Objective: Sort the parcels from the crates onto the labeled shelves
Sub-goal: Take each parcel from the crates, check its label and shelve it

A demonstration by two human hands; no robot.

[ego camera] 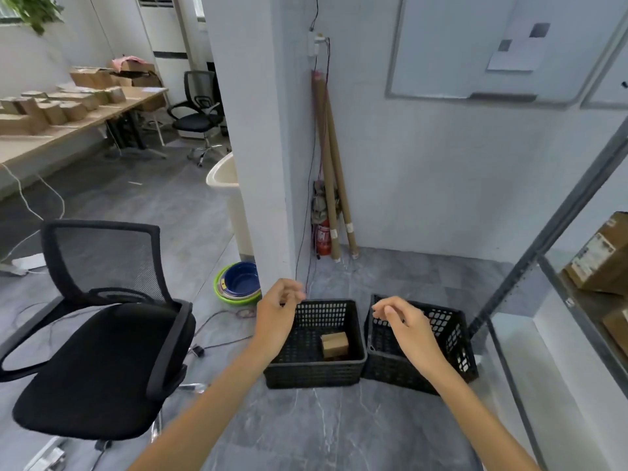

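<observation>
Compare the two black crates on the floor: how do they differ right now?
The left crate holds one small cardboard parcel; the right crate shows none, though the right hand hides part of its inside. The left crate sits square to the view; the right crate is turned at an angle. Both are black perforated plastic, side by side on the floor.

Grey tiled floor. Below the fingers, left crate and right crate, touching. Left of the fingers, office chair.
</observation>
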